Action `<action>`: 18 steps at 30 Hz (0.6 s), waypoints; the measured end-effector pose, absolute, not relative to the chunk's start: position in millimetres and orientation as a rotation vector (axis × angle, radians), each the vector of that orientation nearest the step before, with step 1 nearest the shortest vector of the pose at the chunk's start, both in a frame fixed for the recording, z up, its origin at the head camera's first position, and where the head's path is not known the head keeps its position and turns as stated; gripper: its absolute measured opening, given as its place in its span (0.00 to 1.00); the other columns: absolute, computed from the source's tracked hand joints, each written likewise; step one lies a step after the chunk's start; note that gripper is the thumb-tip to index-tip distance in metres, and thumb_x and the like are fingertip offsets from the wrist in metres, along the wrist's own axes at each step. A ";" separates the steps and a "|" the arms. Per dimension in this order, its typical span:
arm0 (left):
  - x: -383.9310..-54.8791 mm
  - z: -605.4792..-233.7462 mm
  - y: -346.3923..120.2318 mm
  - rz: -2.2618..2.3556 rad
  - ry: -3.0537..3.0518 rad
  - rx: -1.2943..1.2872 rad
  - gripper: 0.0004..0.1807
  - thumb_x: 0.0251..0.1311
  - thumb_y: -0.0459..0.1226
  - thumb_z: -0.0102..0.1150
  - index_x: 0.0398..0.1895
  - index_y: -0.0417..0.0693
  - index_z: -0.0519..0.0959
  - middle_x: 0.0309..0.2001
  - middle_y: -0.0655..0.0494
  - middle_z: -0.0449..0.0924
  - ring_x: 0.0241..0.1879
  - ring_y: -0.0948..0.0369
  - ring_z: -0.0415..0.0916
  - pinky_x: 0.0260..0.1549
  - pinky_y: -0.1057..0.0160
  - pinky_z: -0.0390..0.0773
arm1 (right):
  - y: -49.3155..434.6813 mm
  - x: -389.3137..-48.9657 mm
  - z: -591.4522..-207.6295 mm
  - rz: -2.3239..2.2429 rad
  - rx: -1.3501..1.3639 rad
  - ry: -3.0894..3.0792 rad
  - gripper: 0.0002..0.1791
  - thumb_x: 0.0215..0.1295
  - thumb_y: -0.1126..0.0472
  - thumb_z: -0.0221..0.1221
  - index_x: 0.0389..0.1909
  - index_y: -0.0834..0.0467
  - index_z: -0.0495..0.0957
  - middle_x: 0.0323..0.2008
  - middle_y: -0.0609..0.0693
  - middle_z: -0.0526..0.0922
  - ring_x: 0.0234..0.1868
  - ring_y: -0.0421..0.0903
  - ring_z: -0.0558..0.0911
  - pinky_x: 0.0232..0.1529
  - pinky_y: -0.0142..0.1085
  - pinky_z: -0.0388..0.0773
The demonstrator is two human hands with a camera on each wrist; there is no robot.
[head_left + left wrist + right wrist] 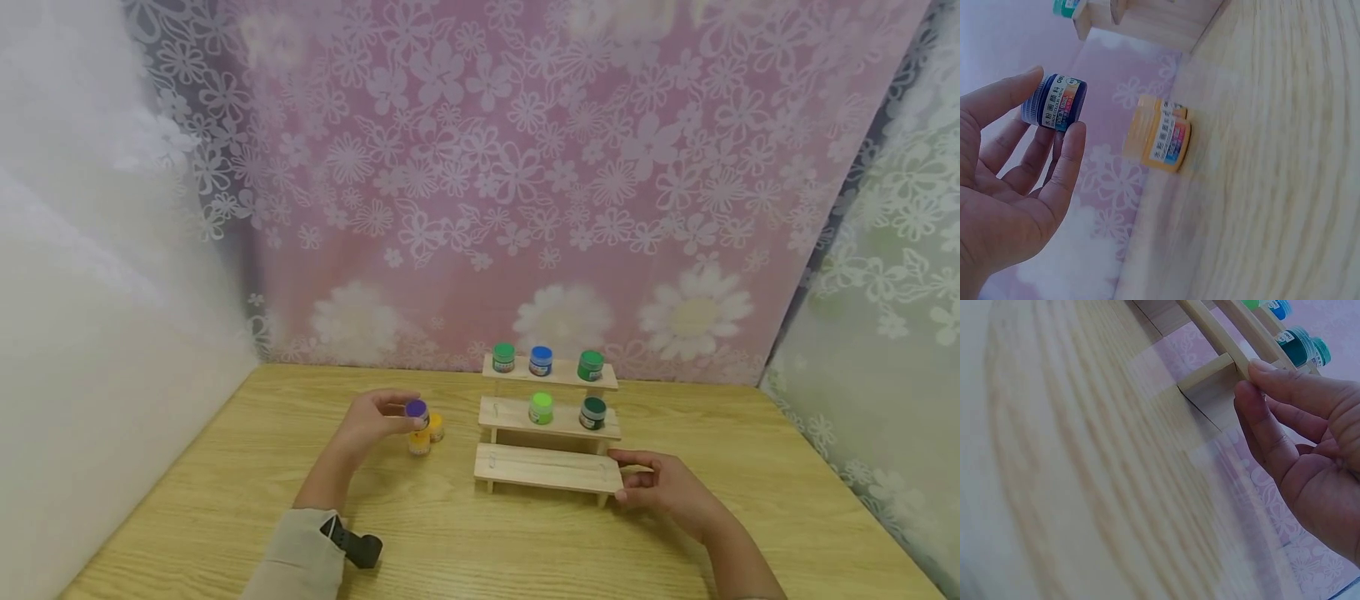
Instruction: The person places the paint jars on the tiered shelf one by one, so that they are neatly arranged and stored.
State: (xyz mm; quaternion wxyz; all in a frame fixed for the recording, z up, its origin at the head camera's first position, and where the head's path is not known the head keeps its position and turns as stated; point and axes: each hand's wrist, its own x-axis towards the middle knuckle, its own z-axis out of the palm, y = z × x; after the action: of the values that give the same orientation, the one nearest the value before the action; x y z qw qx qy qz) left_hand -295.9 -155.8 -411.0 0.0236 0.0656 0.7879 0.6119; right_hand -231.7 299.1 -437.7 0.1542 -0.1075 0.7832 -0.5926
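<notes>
My left hand pinches a small purple paint jar between thumb and fingers, raised above the table. Beneath and behind it, two yellow-orange paint jars stand close together on the wood. With thumb and fingertips, my right hand grips the right end of the lowest board of a three-tier wooden stand. The middle tier carries a light green jar and a dark green jar. On the top tier are two green jars, one at the left and one at the right, and a blue jar.
The wood-grain table reaches back to a pink floral curtain. A pale sheet hangs at the left, and a white floral one at the right. A black strap is around the left wrist.
</notes>
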 end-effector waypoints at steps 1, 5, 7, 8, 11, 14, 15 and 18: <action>-295.6 -410.3 -153.9 1.895 2.444 0.205 0.25 0.48 0.40 0.77 0.53 0.52 0.83 0.51 0.52 0.80 0.54 0.53 0.74 0.54 0.47 0.74 | 299.1 -232.0 -437.6 -1.699 -0.310 2.246 0.40 0.60 0.61 0.68 0.69 0.70 0.61 0.45 0.58 0.75 0.39 0.45 0.79 0.42 0.39 0.81; -293.7 -407.0 -146.6 1.923 2.427 0.248 0.25 0.49 0.39 0.76 0.53 0.50 0.83 0.49 0.51 0.81 0.52 0.53 0.75 0.53 0.49 0.76 | 298.7 -232.1 -437.6 -1.701 -0.311 2.245 0.40 0.60 0.61 0.68 0.69 0.70 0.61 0.48 0.59 0.74 0.39 0.46 0.79 0.42 0.39 0.81; -292.4 -405.3 -142.8 1.930 2.418 0.272 0.25 0.49 0.39 0.76 0.53 0.49 0.83 0.48 0.51 0.81 0.50 0.53 0.75 0.51 0.50 0.77 | 298.3 -232.0 -437.2 -1.704 -0.309 2.242 0.40 0.60 0.61 0.68 0.69 0.70 0.61 0.49 0.58 0.74 0.40 0.46 0.79 0.42 0.39 0.81; -291.8 -404.3 -140.9 1.933 2.416 0.284 0.25 0.49 0.39 0.76 0.54 0.48 0.83 0.47 0.51 0.81 0.50 0.53 0.76 0.51 0.51 0.77 | 298.1 -232.0 -437.0 -1.703 -0.309 2.243 0.41 0.60 0.61 0.68 0.69 0.70 0.61 0.49 0.58 0.75 0.40 0.46 0.79 0.42 0.39 0.81; -289.8 -402.2 -135.3 1.928 2.418 0.292 0.25 0.49 0.39 0.76 0.53 0.49 0.83 0.46 0.52 0.81 0.49 0.54 0.75 0.49 0.52 0.78 | 297.5 -231.9 -436.2 -1.704 -0.301 2.241 0.41 0.59 0.61 0.69 0.69 0.71 0.61 0.47 0.57 0.77 0.40 0.46 0.80 0.42 0.39 0.82; -288.1 -399.4 -129.2 1.927 2.430 0.298 0.25 0.48 0.39 0.77 0.52 0.51 0.84 0.46 0.53 0.81 0.49 0.55 0.75 0.48 0.52 0.78 | 296.8 -232.0 -435.5 -1.703 -0.293 2.240 0.42 0.59 0.61 0.69 0.69 0.71 0.61 0.45 0.56 0.79 0.41 0.46 0.80 0.42 0.39 0.82; -287.3 -398.2 -127.1 1.933 2.428 0.299 0.24 0.48 0.39 0.77 0.52 0.52 0.84 0.46 0.53 0.81 0.49 0.55 0.75 0.47 0.53 0.78 | 296.6 -232.0 -435.2 -1.704 -0.292 2.239 0.42 0.58 0.61 0.69 0.69 0.71 0.61 0.45 0.56 0.79 0.41 0.47 0.80 0.42 0.39 0.82; -285.4 -394.4 -121.0 1.954 2.430 0.298 0.24 0.48 0.40 0.77 0.52 0.53 0.84 0.45 0.54 0.81 0.48 0.55 0.75 0.46 0.51 0.78 | 296.0 -232.0 -434.7 -1.709 -0.292 2.233 0.42 0.58 0.62 0.70 0.69 0.71 0.61 0.45 0.56 0.80 0.42 0.47 0.81 0.43 0.39 0.82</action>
State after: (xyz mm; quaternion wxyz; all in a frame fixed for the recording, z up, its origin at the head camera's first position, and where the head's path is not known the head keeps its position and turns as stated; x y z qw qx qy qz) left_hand -285.4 -121.0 -394.4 0.0047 0.0952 0.7758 0.6237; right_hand -232.0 296.0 -434.7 0.1567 -0.1021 0.7801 -0.5971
